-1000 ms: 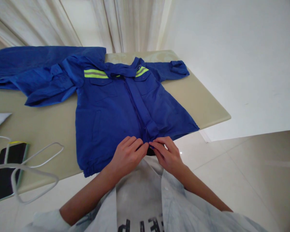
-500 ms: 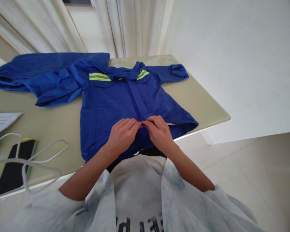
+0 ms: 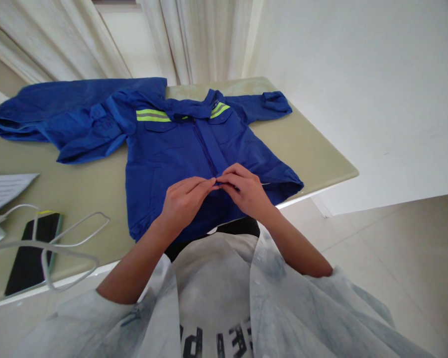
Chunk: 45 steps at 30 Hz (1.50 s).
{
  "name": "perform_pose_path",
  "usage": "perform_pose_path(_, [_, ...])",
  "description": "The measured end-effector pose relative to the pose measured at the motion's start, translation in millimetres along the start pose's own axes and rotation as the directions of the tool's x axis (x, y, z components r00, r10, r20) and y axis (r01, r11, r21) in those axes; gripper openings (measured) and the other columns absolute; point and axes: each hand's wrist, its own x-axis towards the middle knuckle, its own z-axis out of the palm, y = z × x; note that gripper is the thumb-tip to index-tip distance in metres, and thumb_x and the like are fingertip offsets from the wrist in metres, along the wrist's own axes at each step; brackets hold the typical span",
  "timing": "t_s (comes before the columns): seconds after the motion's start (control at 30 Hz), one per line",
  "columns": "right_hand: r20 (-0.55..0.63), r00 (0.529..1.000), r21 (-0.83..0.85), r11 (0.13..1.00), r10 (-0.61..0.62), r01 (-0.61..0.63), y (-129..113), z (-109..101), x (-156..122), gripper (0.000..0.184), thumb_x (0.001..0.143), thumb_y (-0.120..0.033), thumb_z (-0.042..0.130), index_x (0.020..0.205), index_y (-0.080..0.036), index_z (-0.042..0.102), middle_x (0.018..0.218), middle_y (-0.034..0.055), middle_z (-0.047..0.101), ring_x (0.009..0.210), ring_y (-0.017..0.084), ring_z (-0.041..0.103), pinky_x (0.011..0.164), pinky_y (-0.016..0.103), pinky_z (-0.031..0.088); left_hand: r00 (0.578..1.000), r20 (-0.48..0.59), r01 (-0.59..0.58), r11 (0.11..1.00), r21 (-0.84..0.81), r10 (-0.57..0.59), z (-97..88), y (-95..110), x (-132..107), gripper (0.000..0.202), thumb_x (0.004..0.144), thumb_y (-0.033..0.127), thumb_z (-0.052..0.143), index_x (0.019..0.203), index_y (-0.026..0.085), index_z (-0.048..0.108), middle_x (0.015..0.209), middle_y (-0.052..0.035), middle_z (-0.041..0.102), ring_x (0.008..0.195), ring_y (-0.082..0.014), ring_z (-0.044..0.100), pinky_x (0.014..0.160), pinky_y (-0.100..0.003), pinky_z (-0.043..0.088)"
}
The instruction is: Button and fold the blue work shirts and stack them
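Observation:
A blue work jacket [image 3: 164, 159] with yellow-green and grey reflective stripes lies front up on the table, its collar away from me and its hem near me. Along its middle runs a dark zipper [image 3: 204, 146]. At the zipper's lower end, my left hand [image 3: 186, 201] pinches the front edge of the jacket. My right hand [image 3: 244, 189] meets it there, thumb and finger closed on the other front edge. The fingertips almost touch and hide the zipper's bottom.
Folded blue cloth [image 3: 78, 97] lies at the back left of the greenish table [image 3: 313, 144]. On the left are a printed sheet [image 3: 5, 191], a black phone [image 3: 33, 256] and a white cable [image 3: 78, 241]. A white wall [image 3: 377, 99] stands on the right.
My right hand has lifted a little and its fingers have shifted at the jacket's hem. My left hand stays pinched close by. The view has tilted slightly.

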Motion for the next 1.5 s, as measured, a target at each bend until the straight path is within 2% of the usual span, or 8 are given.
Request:
perform_pose_path(0.2, [0.164,0.983,0.179,0.978,0.080,-0.110,-4.0,-19.5,5.9,0.014,0.099,-0.027,0.073,0.110,-0.021,0.079,0.104,0.0034,0.068,0.073,0.011,0.064,0.072,0.026,0.056,0.999,-0.013,0.036,0.994,-0.104,-0.038,-6.6,-0.8,1.1,0.020,0.104,0.030,0.064,0.110,0.020,0.080,0.100,-0.0045,0.081,0.087,-0.0144,0.076,0.085,-0.024,0.058])
perform_pose_path(0.37, [0.091,0.994,0.180,0.981,0.062,-0.078,-6.1,-21.8,5.8,0.015,0.099,-0.029,0.073,0.112,-0.022,0.078,0.101,0.0032,0.072,0.076,0.012,0.065,0.074,0.026,0.056,0.963,0.091,0.270,0.931,-0.246,-0.255,-10.3,2.1,7.1,0.014,0.100,0.030,0.069,0.104,0.020,0.078,0.098,-0.0023,0.080,0.086,-0.0165,0.074,0.085,-0.027,0.058])
perform_pose_path(0.43, [0.045,0.997,0.205,0.976,0.065,-0.073,-4.7,-20.2,4.6,0.013,0.099,-0.030,0.073,0.109,-0.022,0.078,0.100,0.0033,0.073,0.081,0.014,0.067,0.076,0.027,0.057,0.950,0.137,0.309,0.916,-0.256,-0.282,-10.0,2.3,8.2,0.014,0.100,0.031,0.068,0.105,0.020,0.076,0.095,-0.0015,0.079,0.084,-0.0165,0.073,0.082,-0.027,0.057])
perform_pose_path(0.67, [0.062,0.998,0.010,1.000,0.004,-0.004,-3.2,-12.9,-0.5,0.016,0.097,-0.025,0.075,0.113,-0.024,0.080,0.098,0.0040,0.067,0.085,0.016,0.066,0.080,0.030,0.057,0.975,0.118,0.205,0.970,-0.133,-0.190,2.1,2.1,-1.8,0.014,0.103,0.030,0.063,0.103,0.020,0.073,0.097,-0.0035,0.079,0.086,-0.0174,0.074,0.085,-0.029,0.057])
perform_pose_path(0.83, [-0.073,0.997,0.006,0.999,0.035,-0.035,-4.4,-14.9,-4.3,0.013,0.100,-0.025,0.071,0.109,-0.026,0.080,0.100,0.0043,0.066,0.087,0.017,0.065,0.081,0.030,0.058,0.970,0.187,0.177,0.980,-0.088,-0.158,5.6,0.4,-6.9,0.014,0.103,0.028,0.060,0.102,0.020,0.072,0.096,-0.0043,0.078,0.087,-0.0190,0.074,0.084,-0.031,0.058])
perform_pose_path(1.03, [0.019,0.997,0.138,0.988,0.072,-0.074,-1.8,-10.8,-8.8,0.014,0.099,-0.027,0.071,0.110,-0.022,0.079,0.100,0.0049,0.069,0.078,0.014,0.065,0.073,0.028,0.057,0.971,0.108,0.233,0.945,-0.230,-0.213,2.0,7.8,1.0,0.015,0.100,0.027,0.067,0.112,0.020,0.072,0.104,-0.0044,0.077,0.093,-0.0173,0.073,0.088,-0.029,0.057])
perform_pose_path(1.3, [-0.058,0.989,0.241,0.963,0.136,-0.119,-3.8,-11.6,-16.6,0.012,0.099,-0.029,0.070,0.108,-0.021,0.070,0.096,0.0032,0.072,0.077,0.014,0.067,0.074,0.028,0.059,0.976,0.064,0.220,0.933,-0.286,-0.210,7.2,12.1,2.8,0.012,0.102,0.024,0.063,0.102,0.019,0.074,0.097,-0.0046,0.077,0.089,-0.0166,0.072,0.085,-0.030,0.057])
perform_pose_path(1.5, [-0.132,0.985,0.255,0.964,0.110,-0.073,-5.5,-10.0,-18.0,0.007,0.099,-0.028,0.070,0.098,-0.022,0.072,0.102,0.0067,0.072,0.087,0.017,0.068,0.074,0.030,0.060,0.978,0.039,0.207,0.934,-0.290,-0.205,6.9,16.9,7.1,0.011,0.101,0.023,0.063,0.101,0.019,0.073,0.096,-0.0047,0.076,0.089,-0.0164,0.070,0.084,-0.030,0.057])
